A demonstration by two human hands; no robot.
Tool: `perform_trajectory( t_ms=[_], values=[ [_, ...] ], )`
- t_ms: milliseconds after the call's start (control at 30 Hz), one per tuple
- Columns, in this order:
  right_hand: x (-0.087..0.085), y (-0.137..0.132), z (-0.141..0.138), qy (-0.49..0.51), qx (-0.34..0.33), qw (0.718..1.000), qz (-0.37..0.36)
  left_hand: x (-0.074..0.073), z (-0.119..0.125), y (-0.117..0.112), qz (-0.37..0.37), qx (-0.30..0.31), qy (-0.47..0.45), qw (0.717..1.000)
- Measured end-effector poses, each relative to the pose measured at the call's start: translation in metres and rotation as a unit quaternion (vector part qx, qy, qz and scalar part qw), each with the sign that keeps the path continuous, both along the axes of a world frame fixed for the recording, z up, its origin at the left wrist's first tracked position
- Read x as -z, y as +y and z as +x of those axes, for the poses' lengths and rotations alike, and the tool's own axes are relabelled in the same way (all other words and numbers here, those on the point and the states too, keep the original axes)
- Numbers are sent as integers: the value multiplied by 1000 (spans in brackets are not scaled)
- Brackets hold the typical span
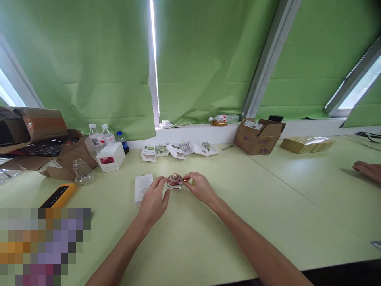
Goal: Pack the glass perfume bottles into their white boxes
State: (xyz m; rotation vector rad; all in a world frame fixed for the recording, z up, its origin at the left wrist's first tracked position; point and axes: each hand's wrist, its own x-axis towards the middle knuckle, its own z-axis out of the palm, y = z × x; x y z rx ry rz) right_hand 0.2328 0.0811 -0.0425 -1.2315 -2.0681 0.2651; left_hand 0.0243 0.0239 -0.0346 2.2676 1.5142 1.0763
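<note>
A small round glass bottle [175, 181] with pink contents and a gold top stands on the pale green table [208, 222]. My left hand [154, 200] curls around its left side, fingertips touching the glass. From the right, my right hand [200, 186] pinches it with thumb and fingers. A white box or leaflet [143, 187] lies just left of my left hand.
Behind are open white boxes with small glass bottles [178, 149], a white box with a red picture [110, 157], water bottles [99, 137], cardboard boxes [257, 137] and brown packaging [44, 147]. A yellow-edged device [59, 195] lies left. Another person's hand [369, 170] rests at far right.
</note>
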Motion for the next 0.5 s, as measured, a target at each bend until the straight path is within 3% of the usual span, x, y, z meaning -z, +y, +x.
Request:
perform_trajectory(
  t_ms=[67, 233, 500],
  values=[
    [-2, -2, -1, 17, -11, 1000, 3, 0, 9, 11, -36, -5, -26, 999],
    [-7, -5, -1, 59, -27, 998, 14, 9, 23, 33, -41, -27, -47, 998],
    [-11, -10, -4, 130, -35, 991, -8, 9, 25, 23, -50, -12, -46, 998]
  ],
)
